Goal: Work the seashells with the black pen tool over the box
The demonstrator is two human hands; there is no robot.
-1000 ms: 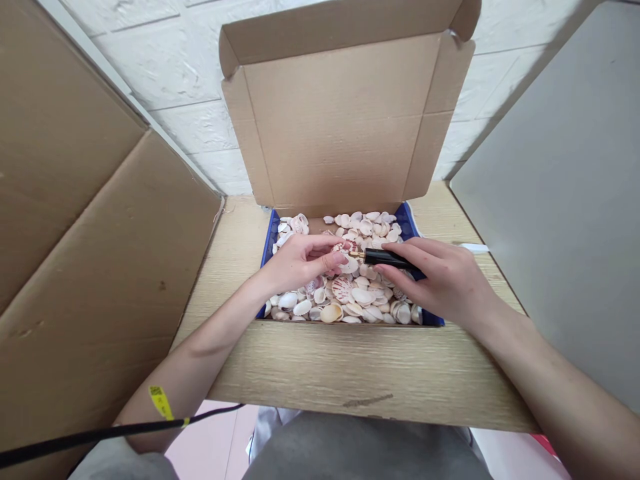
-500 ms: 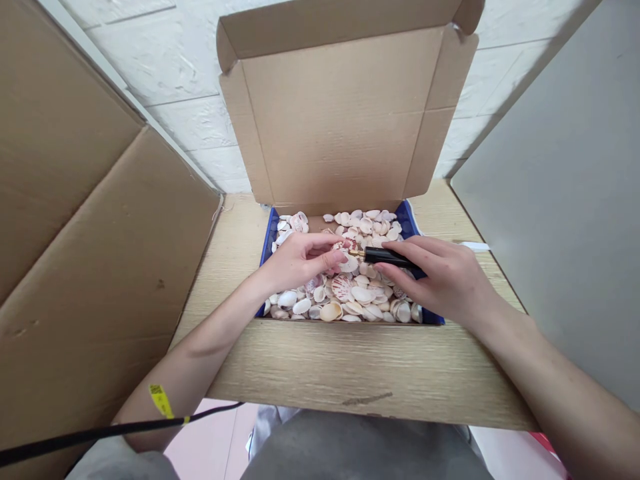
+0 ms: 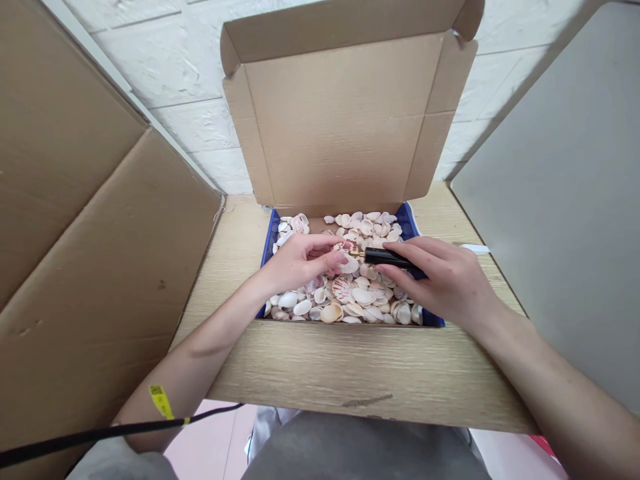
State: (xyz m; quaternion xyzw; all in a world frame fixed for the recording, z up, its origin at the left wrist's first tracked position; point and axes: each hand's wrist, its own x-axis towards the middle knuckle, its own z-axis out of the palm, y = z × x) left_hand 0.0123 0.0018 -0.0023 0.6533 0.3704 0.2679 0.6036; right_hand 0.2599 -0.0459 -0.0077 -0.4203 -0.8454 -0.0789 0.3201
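Observation:
Over an opened cardboard box (image 3: 345, 325) full of seashells, my left hand (image 3: 299, 261) pinches a small red-and-white seashell (image 3: 351, 245) between thumb and fingers. My right hand (image 3: 445, 277) grips a small handheld drill (image 3: 390, 258) with a black cylindrical body and a narrow brass-coloured chuck. The drill lies nearly level, its tip pointing left and meeting or almost meeting the held shell; I cannot tell whether it touches. Loose white, cream and striped shells (image 3: 343, 289) lie beneath both hands.
The box lid (image 3: 345, 120) stands raised against a white brick wall (image 3: 190, 127). A cardboard panel (image 3: 100, 267) borders the left side, a grey panel (image 3: 560, 200) the right. A black cable (image 3: 100, 433) with a yellow tag crosses my left forearm. The wooden tabletop (image 3: 350, 367) ends near my body.
Both hands keep nearly the same pose, shell and drill still held together. The whole view has shifted very slightly downward.

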